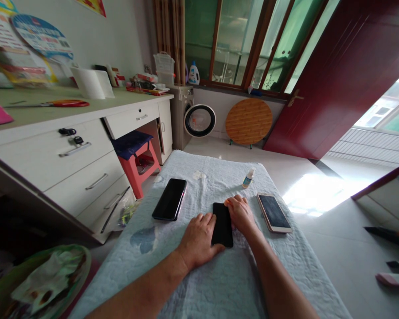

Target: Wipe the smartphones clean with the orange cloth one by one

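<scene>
A black phone (222, 223) lies flat in the middle of a pale blue quilted cloth (219, 283). My left hand (198, 239) rests against its left edge, fingers curled onto the cloth and the phone's side. My right hand (240, 212) grips its upper right edge, fingers bent over the top corner. A larger black phone (170, 199) lies to the left, apart from my hands. A gold-rimmed phone (274, 212) lies to the right. A small clear bottle (248, 178) stands beyond the phones.
White desk with drawers (76, 150) stands on the left, a red stool (140, 161) tucked under it. A green bin with tissue (43, 279) sits at lower left. A washing machine (193, 116), a round wooden board (248, 121) and a dark red door (339, 75) lie beyond.
</scene>
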### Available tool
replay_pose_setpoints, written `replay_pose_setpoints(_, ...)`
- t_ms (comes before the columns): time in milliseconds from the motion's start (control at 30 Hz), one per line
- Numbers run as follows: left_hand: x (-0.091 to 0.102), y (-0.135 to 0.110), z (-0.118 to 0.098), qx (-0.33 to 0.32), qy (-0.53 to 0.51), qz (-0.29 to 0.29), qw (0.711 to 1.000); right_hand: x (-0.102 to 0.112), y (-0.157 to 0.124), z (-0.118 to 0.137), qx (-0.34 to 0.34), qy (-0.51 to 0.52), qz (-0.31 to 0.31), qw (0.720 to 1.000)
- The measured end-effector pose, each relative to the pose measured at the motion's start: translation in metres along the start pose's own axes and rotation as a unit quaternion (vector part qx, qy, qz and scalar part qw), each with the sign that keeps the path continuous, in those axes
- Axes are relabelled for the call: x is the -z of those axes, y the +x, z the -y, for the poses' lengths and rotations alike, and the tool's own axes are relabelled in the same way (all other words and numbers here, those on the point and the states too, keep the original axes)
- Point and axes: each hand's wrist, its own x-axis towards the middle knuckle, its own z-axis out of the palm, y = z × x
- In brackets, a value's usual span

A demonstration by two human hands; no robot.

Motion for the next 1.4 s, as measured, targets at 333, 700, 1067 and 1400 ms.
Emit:
replay_pose_setpoints(333,0.002,0.000,0.001,-0.009,-0.002,0.002,1.000,0.000,0.019,0.030,0.010,-0.025,0.044,0.999)
replay_pose_setpoints(700,0.003,-0.002,-0.004,0.011,0.007,-0.015,1.000,-0.002,0.024,0.036,0.006,-0.070,0.042,0.997)
replay_pose_setpoints(1067,0.002,-0.001,-0.003,0.015,0.003,-0.009,1.000,0.006,0.012,-0.005,-0.021,-0.072,0.041,0.996)
replay_pose_setpoints(1400,0.000,0.002,0.000,0.021,0.001,-0.021,1.000,0.003,-0.001,-0.006,-0.012,-0.030,0.031,0.999)
